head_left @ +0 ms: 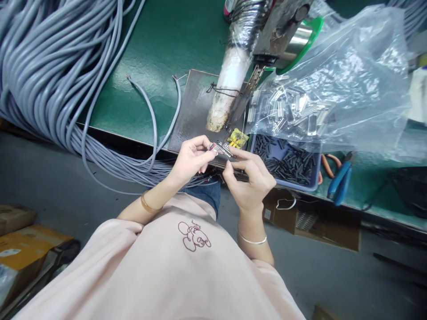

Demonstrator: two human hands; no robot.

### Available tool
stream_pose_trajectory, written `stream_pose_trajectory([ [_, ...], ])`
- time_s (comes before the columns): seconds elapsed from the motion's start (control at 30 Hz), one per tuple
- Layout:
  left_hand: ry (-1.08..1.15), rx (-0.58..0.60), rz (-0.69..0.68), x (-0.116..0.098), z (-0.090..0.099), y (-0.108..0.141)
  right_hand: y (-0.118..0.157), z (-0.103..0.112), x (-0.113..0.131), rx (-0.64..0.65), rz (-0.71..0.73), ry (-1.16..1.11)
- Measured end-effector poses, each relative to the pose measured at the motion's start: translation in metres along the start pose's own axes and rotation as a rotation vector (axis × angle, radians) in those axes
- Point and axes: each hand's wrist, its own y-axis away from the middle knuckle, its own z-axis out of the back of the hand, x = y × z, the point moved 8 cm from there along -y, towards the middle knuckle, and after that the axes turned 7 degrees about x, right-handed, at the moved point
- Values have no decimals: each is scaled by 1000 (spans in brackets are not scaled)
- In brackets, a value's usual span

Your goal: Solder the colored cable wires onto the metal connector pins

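Note:
My left hand is closed in a pinch on thin coloured wires, whose bared ends point toward a small metal connector with a row of pins. My right hand is closed at the connector's right end, the index finger and thumb beside it. Wires and connector meet just above the bench edge; whether they touch is too small to tell. Right behind them lies a yellow sponge, below the narrow metal arm of a stand. A grey board lies under the stand.
Coiled grey cables fill the left side and hang over the green bench. A blue bin of black sleeves and a plastic bag of connectors stand right, near blue-handled pliers. A solder spool hangs above.

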Motion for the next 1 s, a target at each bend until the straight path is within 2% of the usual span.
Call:
stream_pose_trajectory([
  [0.1, 4, 16, 7, 1, 0, 1, 2, 0, -3, -6, -49, -41],
  [0.27, 50, 55, 10, 6, -1, 4, 9, 2, -21, -41, -302, -271],
  [0.3, 55, 67, 20, 7, -2, 5, 9, 5, -21, -63, -302, -267],
  [0.37, 57, 98, 49, 10, -5, 9, 6, 10, -12, -63, -202, -194],
  [0.47, 73, 127, 80, 12, -8, 13, 1, 5, 8, 48, 5, -79],
  [0.53, 92, 137, 90, 14, -10, 16, 2, 0, 13, 72, 61, -20],
  [0.6, 103, 145, 86, 14, -12, 16, 6, 2, 10, -4, 26, 26],
  [0.73, 119, 123, 39, 14, -8, 16, 21, 18, -8, -266, -155, -41],
  [0.8, 131, 114, 25, 14, -5, 15, 24, 17, -11, -254, -185, -89],
  [0.9, 119, 102, 11, 13, -4, 14, 21, 6, -2, -118, -128, -70],
  [1.0, 65, 62, -50, 11, -3, 13, 19, 2, 5, -107, -95, -26],
])
